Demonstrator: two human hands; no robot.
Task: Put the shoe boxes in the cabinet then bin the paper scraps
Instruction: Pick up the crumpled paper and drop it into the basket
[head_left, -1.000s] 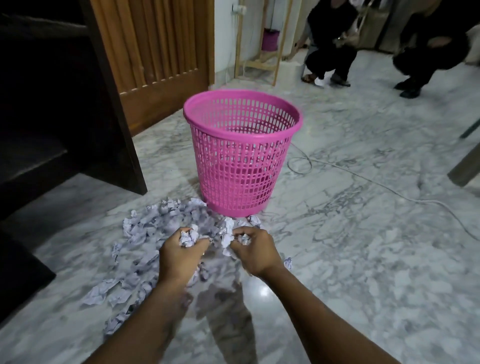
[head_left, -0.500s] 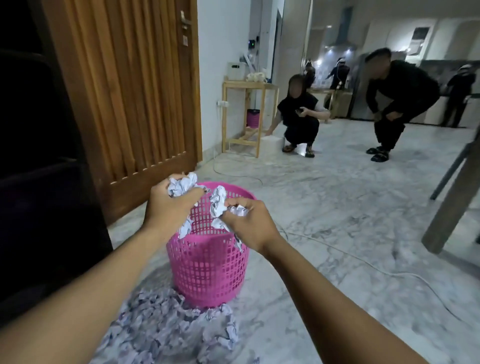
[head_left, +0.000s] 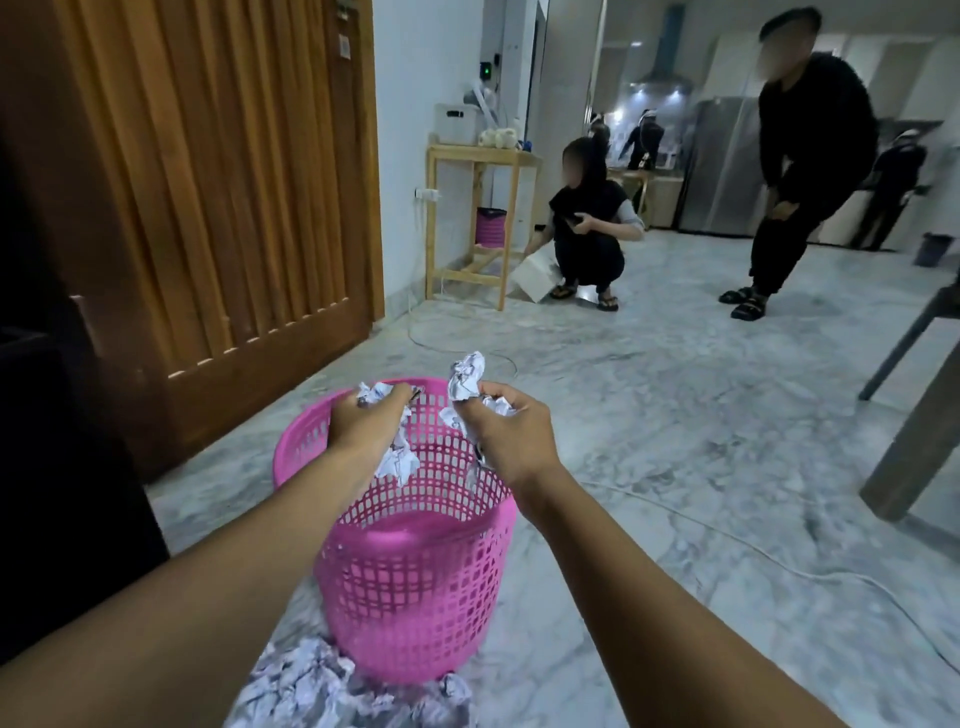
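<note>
A pink plastic mesh bin (head_left: 415, 597) stands on the marble floor in front of me. My left hand (head_left: 363, 426) is over the bin's far left rim, closed on crumpled paper scraps (head_left: 397, 460) that hang below the palm. Over the bin's right rim, my right hand (head_left: 506, 434) grips more crumpled paper scraps (head_left: 465, 382), one wad sticking up above the fingers. A pile of paper scraps (head_left: 311, 686) lies on the floor at the bin's near left foot. No shoe boxes are in view.
A dark cabinet (head_left: 62, 415) fills the left edge, a slatted wooden door (head_left: 234, 197) behind it. A white cable (head_left: 727, 551) runs across the floor on the right. A table leg (head_left: 914, 436) stands far right. Two people in black, one crouching (head_left: 589, 223), one bending (head_left: 810, 171), are beyond.
Both hands lifted scraps from the floor pile up to the bin and now hold them over its opening. The view has tilted up toward the room.
</note>
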